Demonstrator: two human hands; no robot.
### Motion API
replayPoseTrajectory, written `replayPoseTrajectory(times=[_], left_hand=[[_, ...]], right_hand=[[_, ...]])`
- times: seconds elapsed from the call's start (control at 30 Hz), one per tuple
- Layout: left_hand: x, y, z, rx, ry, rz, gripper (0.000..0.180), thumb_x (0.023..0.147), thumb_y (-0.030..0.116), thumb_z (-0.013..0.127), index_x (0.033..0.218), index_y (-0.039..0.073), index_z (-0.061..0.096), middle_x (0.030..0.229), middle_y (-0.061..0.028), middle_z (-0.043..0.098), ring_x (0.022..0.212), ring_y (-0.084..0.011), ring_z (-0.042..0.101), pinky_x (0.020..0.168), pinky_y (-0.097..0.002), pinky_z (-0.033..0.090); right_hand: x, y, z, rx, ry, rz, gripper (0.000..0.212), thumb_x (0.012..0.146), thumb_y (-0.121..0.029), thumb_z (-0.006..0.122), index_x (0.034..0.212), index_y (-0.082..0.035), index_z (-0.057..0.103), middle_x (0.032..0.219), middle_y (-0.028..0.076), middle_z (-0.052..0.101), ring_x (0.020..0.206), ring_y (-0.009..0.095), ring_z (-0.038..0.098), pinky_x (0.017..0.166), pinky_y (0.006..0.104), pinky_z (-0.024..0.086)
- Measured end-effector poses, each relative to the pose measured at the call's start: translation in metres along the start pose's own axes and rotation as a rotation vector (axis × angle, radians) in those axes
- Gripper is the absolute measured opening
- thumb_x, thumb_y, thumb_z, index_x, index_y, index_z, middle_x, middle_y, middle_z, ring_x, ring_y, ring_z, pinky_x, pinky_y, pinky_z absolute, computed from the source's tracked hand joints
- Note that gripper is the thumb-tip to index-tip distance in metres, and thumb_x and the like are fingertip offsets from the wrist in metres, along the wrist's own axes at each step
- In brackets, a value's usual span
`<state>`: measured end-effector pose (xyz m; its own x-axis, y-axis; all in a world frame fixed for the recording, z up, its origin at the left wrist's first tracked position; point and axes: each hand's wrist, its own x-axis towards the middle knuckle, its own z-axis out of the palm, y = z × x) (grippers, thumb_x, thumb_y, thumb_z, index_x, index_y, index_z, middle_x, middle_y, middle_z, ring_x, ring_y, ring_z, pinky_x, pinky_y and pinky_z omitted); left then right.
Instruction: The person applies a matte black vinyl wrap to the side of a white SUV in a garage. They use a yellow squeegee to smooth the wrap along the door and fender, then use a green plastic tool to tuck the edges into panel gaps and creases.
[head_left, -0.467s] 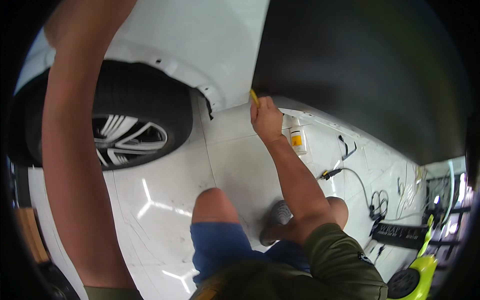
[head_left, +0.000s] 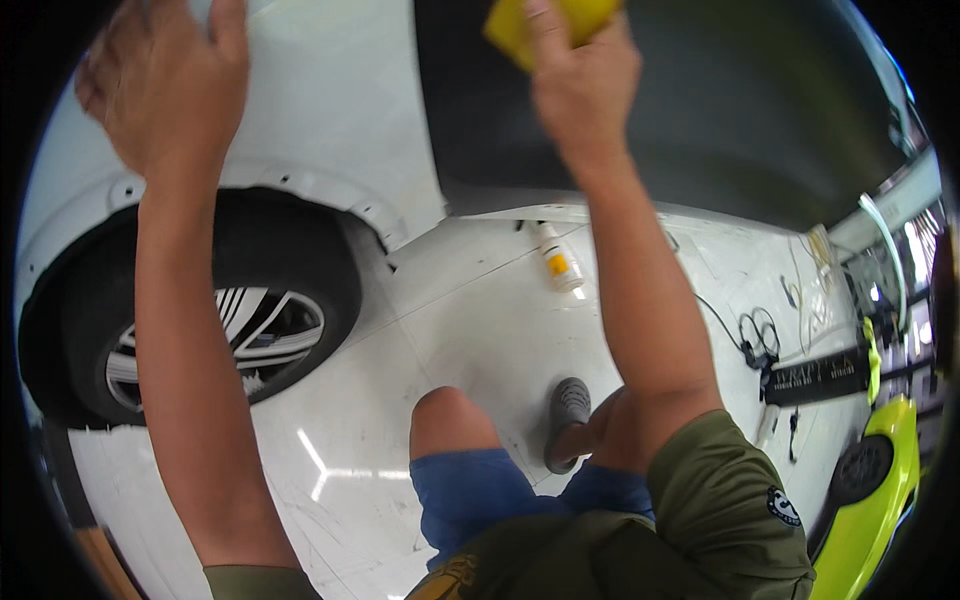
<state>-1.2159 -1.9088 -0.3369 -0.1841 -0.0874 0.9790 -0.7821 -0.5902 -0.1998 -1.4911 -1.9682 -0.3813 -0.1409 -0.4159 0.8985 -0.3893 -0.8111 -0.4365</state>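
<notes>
My right hand [head_left: 588, 100] grips a flat yellow squeegee [head_left: 512, 34], thumb on top of it. It is up at the dark door panel [head_left: 730, 110], near the upper edge of the view. Off to the left, my left hand [head_left: 175, 95] is at the white fender [head_left: 330, 100] above the wheel, its fingers spread and slightly blurred. Nothing shows in that hand, though whether it touches the fender is unclear. The fender's edge meets the dark panel in a straight seam.
Below the fender is a black tyre [head_left: 325, 240] with a silver-and-black rim. A white bottle with a yellow label [head_left: 558, 262] stands on the tiled floor under the door. Cables [head_left: 760, 335], a black box [head_left: 818, 376] and a lime-green car-shaped object [head_left: 885, 490] lie right.
My right hand has risen with the squeegee from the door's lower corner to higher on the dark panel. My left hand has come into view at the fender. The view has shifted.
</notes>
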Motion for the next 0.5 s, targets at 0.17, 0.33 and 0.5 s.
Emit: replayPoseTrajectory(times=[0.17,0.33,0.5], left_hand=[[-0.001,0.002,0.009,0.162,-0.169,0.049,0.053,0.099,0.054,0.047,0.144,0.025,0.049,0.149,-0.0047,0.046,0.14,-0.0259,0.039,0.112,-0.0503,0.03],[-0.007,-0.008,0.013,-0.202,0.014,0.022,0.049,0.1,0.047,0.051,0.142,0.023,0.051,0.15,-0.0057,0.045,0.138,-0.0259,0.042,0.111,-0.0494,0.033],[-0.004,0.004,-0.003,-0.396,0.151,0.009,0.051,0.1,0.041,0.054,0.145,0.018,0.048,0.156,-0.0076,0.038,0.143,-0.0283,0.036,0.113,-0.0524,0.027]], right_hand=[[-0.136,0.032,-0.06,-0.165,-0.542,0.167,0.028,0.086,-0.017,0.065,0.104,0.003,0.056,0.098,0.024,0.058,0.089,0.046,0.058,0.08,0.05,0.047],[-0.223,0.032,-0.16,-0.177,-0.45,0.774,0.03,0.093,-0.02,0.059,0.112,0.003,0.059,0.1,0.025,0.067,0.094,0.041,0.064,0.083,0.0441,0.05],[-0.225,0.075,-0.212,-0.129,-0.125,0.965,0.033,0.092,-0.018,0.061,0.118,0.002,0.06,0.101,0.016,0.069,0.091,0.025,0.066,0.082,0.0364,0.051]])
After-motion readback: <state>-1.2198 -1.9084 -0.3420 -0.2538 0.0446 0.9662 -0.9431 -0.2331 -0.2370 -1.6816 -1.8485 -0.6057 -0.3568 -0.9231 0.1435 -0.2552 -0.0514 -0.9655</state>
